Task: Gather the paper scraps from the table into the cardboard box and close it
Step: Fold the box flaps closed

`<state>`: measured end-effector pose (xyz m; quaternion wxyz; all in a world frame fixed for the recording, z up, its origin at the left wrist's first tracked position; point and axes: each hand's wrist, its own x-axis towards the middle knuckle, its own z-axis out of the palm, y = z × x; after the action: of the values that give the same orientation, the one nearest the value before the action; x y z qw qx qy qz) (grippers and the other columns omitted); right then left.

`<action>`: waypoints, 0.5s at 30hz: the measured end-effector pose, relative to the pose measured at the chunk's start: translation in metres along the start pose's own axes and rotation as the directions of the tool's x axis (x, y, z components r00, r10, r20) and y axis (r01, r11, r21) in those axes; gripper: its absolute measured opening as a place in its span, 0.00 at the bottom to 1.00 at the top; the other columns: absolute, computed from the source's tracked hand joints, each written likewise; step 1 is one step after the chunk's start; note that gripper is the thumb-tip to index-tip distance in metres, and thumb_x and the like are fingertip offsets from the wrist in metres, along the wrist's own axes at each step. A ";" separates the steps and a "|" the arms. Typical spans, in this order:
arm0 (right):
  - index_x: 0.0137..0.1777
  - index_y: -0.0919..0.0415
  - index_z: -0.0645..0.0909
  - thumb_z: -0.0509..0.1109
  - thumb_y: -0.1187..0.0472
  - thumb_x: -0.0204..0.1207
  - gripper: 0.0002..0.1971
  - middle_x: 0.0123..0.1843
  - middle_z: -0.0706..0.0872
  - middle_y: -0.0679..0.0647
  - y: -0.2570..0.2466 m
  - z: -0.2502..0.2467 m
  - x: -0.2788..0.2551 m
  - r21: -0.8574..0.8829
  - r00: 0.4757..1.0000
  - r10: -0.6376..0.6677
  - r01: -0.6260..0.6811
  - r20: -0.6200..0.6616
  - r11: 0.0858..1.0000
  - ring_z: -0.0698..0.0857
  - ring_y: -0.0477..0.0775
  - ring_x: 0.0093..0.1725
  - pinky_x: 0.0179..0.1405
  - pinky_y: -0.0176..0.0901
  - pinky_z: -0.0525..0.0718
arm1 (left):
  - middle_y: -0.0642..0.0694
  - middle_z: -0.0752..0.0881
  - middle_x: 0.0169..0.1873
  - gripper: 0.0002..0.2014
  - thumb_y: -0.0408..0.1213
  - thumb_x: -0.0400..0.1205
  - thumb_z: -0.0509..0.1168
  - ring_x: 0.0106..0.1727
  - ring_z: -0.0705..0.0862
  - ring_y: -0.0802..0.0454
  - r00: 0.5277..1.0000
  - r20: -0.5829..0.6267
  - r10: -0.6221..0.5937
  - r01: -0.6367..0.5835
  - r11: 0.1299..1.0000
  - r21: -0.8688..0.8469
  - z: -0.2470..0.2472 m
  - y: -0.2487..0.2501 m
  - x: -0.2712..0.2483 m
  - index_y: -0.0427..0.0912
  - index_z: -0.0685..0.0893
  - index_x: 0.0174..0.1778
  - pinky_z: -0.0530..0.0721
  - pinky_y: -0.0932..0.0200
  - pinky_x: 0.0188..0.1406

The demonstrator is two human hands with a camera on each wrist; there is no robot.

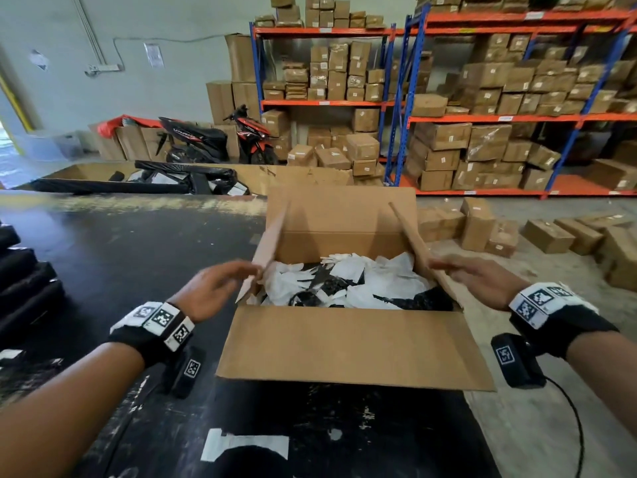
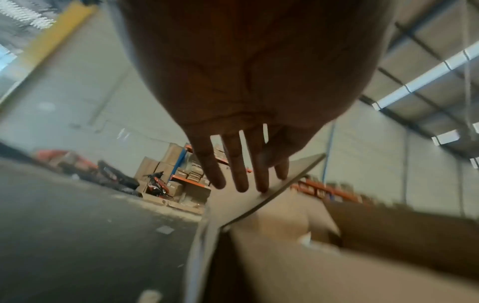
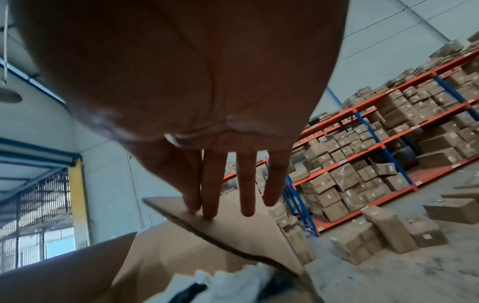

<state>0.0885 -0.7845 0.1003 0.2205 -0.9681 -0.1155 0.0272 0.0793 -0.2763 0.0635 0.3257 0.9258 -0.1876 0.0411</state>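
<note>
Box (image 1: 348,343): scraps (image 1: 344,281) inside — gathering largely done. Left hand (image 1: 213,288), right hand (image 1: 482,281): flat, fingers straight on side flaps; closing just begun — long flaps still open.

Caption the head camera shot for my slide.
Both hands, left hand and right hand, fold side flaps over scrap-filled cardboard box.
</note>
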 end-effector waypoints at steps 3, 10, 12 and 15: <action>0.76 0.22 0.59 0.66 0.67 0.80 0.39 0.84 0.70 0.47 0.020 0.020 -0.010 -0.332 0.973 0.073 0.004 0.219 0.943 0.73 0.55 0.80 0.76 0.46 0.72 | 0.60 0.73 0.80 0.50 0.21 0.69 0.62 0.80 0.74 0.55 0.969 0.241 -0.053 -0.034 0.940 0.340 0.016 -0.035 -0.023 0.81 0.63 0.74 0.75 0.48 0.80; 0.82 0.26 0.33 0.72 0.61 0.77 0.54 0.85 0.36 0.26 0.062 0.052 -0.029 -0.414 0.960 -0.027 0.146 0.279 0.899 0.60 0.35 0.78 0.73 0.44 0.73 | 0.63 0.65 0.83 0.42 0.57 0.75 0.72 0.78 0.72 0.55 0.988 0.143 0.061 -0.106 0.939 0.328 0.042 -0.052 -0.044 0.67 0.61 0.86 0.75 0.48 0.78; 0.82 0.24 0.41 0.64 0.60 0.85 0.42 0.83 0.39 0.23 0.059 0.051 -0.029 -0.330 0.957 -0.052 0.149 0.287 0.932 0.57 0.32 0.76 0.74 0.44 0.68 | 0.62 0.69 0.82 0.36 0.60 0.78 0.65 0.78 0.74 0.55 0.990 0.119 0.081 -0.108 0.964 0.245 0.040 -0.051 -0.046 0.68 0.66 0.84 0.75 0.47 0.78; 0.75 0.27 0.70 0.71 0.50 0.82 0.26 0.77 0.65 0.18 0.055 0.053 -0.030 -0.043 0.982 -0.130 0.137 0.140 0.990 0.65 0.20 0.73 0.76 0.32 0.70 | 0.65 0.81 0.73 0.23 0.61 0.84 0.59 0.73 0.79 0.63 0.993 0.018 0.117 -0.118 0.984 0.134 0.033 -0.046 -0.050 0.66 0.80 0.75 0.78 0.53 0.75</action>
<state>0.0653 -0.8178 0.0283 0.1880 -0.9595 -0.1958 0.0754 0.0492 -0.2474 0.0006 0.2583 0.9332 -0.2402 0.0683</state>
